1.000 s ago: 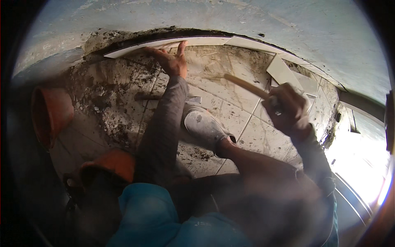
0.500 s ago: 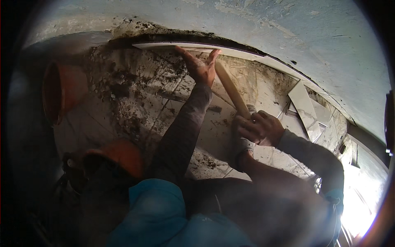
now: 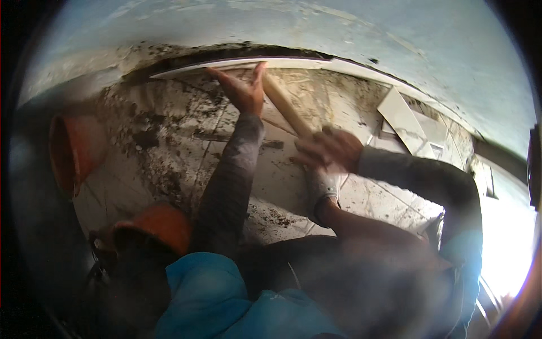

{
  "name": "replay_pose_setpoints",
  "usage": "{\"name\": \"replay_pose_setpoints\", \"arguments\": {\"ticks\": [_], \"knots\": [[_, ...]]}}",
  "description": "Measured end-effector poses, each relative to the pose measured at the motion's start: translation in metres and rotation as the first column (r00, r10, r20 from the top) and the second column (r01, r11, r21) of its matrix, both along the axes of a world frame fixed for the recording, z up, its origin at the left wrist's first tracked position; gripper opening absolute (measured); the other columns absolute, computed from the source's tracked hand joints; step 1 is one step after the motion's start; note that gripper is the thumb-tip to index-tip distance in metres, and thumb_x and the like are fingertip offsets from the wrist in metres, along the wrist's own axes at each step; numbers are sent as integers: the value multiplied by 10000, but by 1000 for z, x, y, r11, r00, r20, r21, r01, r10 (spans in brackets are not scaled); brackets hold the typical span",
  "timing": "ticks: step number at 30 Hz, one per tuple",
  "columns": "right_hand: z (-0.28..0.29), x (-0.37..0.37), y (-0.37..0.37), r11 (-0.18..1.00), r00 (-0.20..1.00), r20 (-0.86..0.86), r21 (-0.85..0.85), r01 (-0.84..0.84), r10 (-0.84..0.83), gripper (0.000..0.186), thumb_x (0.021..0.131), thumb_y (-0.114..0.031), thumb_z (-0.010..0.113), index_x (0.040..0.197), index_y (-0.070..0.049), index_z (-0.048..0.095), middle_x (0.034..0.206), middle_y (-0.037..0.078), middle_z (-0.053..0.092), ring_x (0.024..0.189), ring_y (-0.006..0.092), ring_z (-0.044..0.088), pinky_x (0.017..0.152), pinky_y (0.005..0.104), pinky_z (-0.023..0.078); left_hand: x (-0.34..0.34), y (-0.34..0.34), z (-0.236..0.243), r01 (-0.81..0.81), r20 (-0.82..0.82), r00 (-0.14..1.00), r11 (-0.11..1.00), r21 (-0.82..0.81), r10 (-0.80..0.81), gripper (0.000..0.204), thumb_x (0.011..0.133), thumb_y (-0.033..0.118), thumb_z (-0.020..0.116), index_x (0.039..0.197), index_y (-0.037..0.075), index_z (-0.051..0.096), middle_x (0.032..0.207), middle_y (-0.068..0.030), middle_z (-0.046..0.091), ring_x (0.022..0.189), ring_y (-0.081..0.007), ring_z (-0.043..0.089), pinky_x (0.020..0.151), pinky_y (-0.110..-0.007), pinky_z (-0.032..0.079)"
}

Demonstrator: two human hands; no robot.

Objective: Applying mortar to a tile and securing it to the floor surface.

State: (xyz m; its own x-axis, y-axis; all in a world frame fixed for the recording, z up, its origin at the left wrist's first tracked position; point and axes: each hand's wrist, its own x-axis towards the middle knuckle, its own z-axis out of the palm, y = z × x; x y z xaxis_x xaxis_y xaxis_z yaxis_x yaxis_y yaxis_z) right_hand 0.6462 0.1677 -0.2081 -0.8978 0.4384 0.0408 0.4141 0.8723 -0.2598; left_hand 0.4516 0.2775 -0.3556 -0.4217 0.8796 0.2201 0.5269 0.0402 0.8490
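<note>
A long white tile strip (image 3: pixel 282 63) stands on edge along the foot of the wall. My left hand (image 3: pixel 244 95) presses against it from below, thumb and fingers spread wide. My right hand (image 3: pixel 334 149), smeared by motion, is wrapped round the near end of a pale wooden handle (image 3: pixel 288 107). The handle's far end reaches up to the tile strip, just right of my left thumb. Whether a tool head sits inside my right fist is hidden. Under that hand my foot in a light shoe (image 3: pixel 324 186) rests on the floor.
Orange buckets lie at the left (image 3: pixel 76 152) and nearer my body (image 3: pixel 161 226). Dirt and rubble (image 3: pixel 149 138) cover the tiled floor beside a flat, dark-ended tool (image 3: pixel 271 144). Loose tile pieces (image 3: pixel 403 121) lean at the right by the blue-grey wall (image 3: pixel 395 28).
The whole view has shifted, so most things sit farther left. My left hand stays on the tile strip. My right hand keeps hold of the wooden handle and is now blurred.
</note>
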Motion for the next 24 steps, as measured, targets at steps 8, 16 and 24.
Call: {"name": "replay_pose_setpoints", "arguments": {"ticks": [8, 16, 24], "knots": [[-8, 6, -13, 988, 998, 61, 152, -11, 1, 275, 831, -326, 601, 1069, -187, 611, 1091, 34, 583, 782, 190, 581, 630, 312, 529, 2, 0, 9, 35, 211, 977, 998, -54, -23, 1223, 701, 219, 843, 1452, -74, -76, 1485, -320, 118, 1388, -384, 217, 1092, -431, 354], [-15, 12, -9, 982, 995, 66, -179, -56, 69, 208, 843, -306, 581, 1005, -183, 620, 1080, 37, 591, 777, 207, 601, 628, 331, 541, 0, 2, 4, 57, 345, 937, 998, 8, -56, 1204, 715, 238, 830, 1456, -60, -70, 1497, -308, 59, 1404, -380, 182, 1133, -444, 307], [-14, 10, -9, 998, 1000, 15, 68, -6, 5, 209, 842, -301, 603, 1027, -206, 630, 1109, 30, 585, 853, 218, 603, 701, 357, 557, 5, 1, 12, 49, 421, 906, 999, -19, -36, 1218, 715, 200, 833, 1471, -8, -98, 1527, -257, 2, 1402, -374, 194, 1109, -421, 352]]}}
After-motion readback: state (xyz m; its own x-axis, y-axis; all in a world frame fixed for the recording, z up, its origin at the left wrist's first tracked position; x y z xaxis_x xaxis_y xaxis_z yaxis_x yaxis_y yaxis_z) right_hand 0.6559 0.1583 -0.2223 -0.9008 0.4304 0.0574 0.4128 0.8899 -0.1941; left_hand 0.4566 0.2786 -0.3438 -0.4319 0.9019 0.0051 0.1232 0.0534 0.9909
